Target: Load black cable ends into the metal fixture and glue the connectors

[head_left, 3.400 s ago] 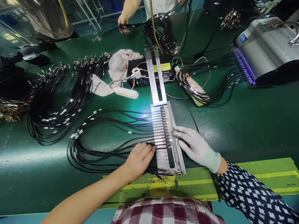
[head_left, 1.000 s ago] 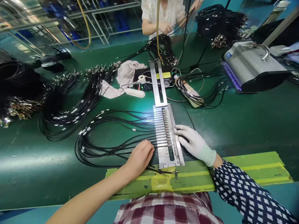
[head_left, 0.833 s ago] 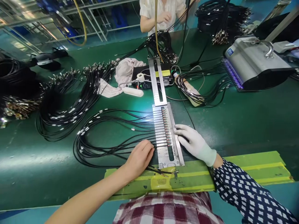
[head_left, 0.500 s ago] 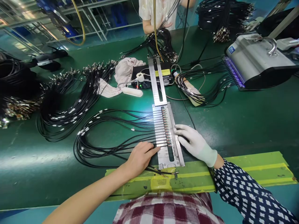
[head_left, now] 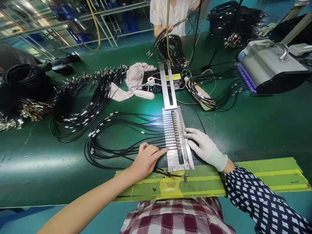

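A slotted metal fixture (head_left: pixel 172 156) lies in front of me, with several thin black cables (head_left: pixel 131 150) laid side by side in its grooves. Their small metal ends line up along its slot. My bare left hand (head_left: pixel 147 159) rests over the lowest cables, its index finger stretched out to the fixture's left edge and the other fingers loosely bent. Whether the thumb pinches a cable is hidden. My right hand (head_left: pixel 206 148), in a white glove, is open, its outstretched fingertips touching the metal bar (head_left: pixel 186 143) along the fixture's right side.
Another slotted metal piece (head_left: pixel 165 83) continues behind the fixture, over a black control box (head_left: pixel 156 87). Cable bundles (head_left: pixel 80 110) lie left. A silver machine (head_left: pixel 270 65) with a purple-lit slot stands right. Green board (head_left: pixel 202 187) lines the front edge. A co-worker (head_left: pixel 168 19) stands opposite.
The camera view has shifted slightly, so the scene sits a little further right. Both hands stay at the fixture with almost the same pose.
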{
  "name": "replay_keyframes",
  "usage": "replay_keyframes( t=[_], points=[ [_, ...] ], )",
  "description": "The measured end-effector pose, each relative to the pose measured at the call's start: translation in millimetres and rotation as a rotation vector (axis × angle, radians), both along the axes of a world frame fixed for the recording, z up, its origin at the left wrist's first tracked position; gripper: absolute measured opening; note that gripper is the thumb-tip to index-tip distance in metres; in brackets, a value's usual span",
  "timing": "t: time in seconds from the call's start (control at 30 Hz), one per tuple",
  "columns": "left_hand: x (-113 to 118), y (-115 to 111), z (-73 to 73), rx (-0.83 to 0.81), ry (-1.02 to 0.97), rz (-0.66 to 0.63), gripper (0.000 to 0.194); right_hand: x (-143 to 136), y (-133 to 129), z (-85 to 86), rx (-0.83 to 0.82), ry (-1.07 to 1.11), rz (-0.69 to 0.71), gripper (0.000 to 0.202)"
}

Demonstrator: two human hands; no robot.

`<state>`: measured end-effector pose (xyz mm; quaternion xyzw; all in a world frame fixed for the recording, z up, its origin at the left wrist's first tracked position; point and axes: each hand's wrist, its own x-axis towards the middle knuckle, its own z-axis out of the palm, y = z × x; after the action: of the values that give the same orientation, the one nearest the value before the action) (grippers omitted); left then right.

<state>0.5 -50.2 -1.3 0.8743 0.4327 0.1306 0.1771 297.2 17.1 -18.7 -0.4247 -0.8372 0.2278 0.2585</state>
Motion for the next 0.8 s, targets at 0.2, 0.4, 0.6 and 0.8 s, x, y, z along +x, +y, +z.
replay_keyframes(
  t=[0.2, 0.4, 0.6, 0.8],
  points=[
    [-11, -25, 15.7, -0.297, 0.051, 0.032, 0.01, 0, -4, -1.6, 0.024, 0.001, 0.001, 0.028],
    [-11, -21, 23.1, -0.469, -0.034, 0.103, 0.015, -1, -3, 0.3, 0.025, -0.002, -0.004, 0.027],
    [-11, -11, 20.4, -0.503, -0.279, 0.24, 0.008, -1, -3, 1.8, 0.0, -0.001, -0.008, 0.027],
    [-10, -13, 23.3, -0.771, -0.325, 0.135, 0.006, -1, -2, 2.9, 0.0, 0.027, -0.002, 0.026]
  ],
)
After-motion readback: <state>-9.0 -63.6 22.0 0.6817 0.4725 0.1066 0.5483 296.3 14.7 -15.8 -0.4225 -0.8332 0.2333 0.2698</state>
